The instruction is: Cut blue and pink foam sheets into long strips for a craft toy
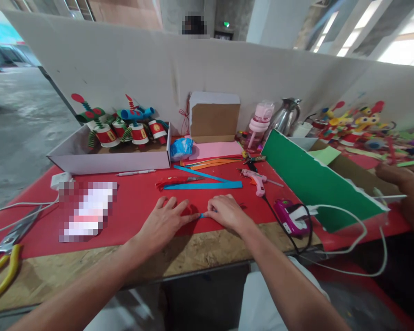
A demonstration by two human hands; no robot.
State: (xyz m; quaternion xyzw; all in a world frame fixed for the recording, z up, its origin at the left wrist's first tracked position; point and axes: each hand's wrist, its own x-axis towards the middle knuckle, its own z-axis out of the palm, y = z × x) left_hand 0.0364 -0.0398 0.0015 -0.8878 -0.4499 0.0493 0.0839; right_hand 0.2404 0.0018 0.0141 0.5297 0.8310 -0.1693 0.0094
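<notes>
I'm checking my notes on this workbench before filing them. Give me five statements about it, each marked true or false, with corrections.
1. The left hand and right hand meet at a small blue piece. True.
2. The glue gun is green. False: the glue gun is pink.
3. Yellow-handled cutters lie at the table's left end. True.
4. The pen lies inside the white box. False: the pen lies on the red cover, in front of the white box.
5. The pink bottle stands beside a metal jug. True.
</notes>
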